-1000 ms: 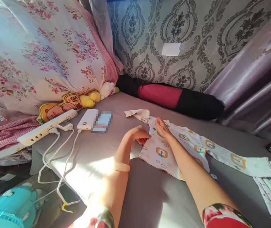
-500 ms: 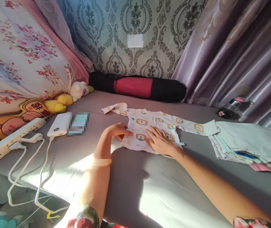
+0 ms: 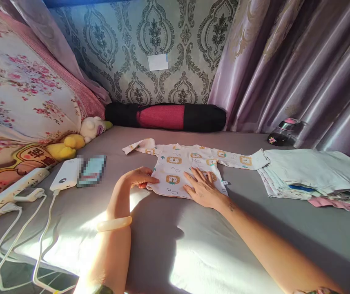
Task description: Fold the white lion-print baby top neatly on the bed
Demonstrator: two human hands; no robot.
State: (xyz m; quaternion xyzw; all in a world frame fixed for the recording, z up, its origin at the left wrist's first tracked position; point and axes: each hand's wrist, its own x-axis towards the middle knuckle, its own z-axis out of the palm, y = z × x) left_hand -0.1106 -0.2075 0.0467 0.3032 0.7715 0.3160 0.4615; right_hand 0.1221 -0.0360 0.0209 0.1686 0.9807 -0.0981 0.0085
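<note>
A small white long-sleeved shirt [image 3: 182, 163] with orange lion prints lies spread on the grey sheet, front up. Its left-side sleeve [image 3: 141, 143] is bent over, while the other stretches right until its cuff meets a stack of folded clothes. My left hand [image 3: 139, 177] pinches the shirt's lower left side near the hem, thumb on top and the other fingers partly hidden below. Flat on the lower right of the shirt rests my right hand [image 3: 203, 190], fingers spread. A pale bangle [image 3: 114, 224] circles my left wrist.
Folded clothes [image 3: 312, 167] are stacked at right, with a dark glass pot [image 3: 283, 132] behind. A black-and-red roll bag [image 3: 162, 116] lies along the wall. Left are a power strip [image 3: 15, 196], white power bank [image 3: 66, 173], cables, blurred phone [image 3: 92, 170] and plush toys [image 3: 61, 149].
My left hand has slid slightly outward and down along the shirt's left side, toward the hem corner. My right hand stays flat on the shirt. The whole view has shifted.
</note>
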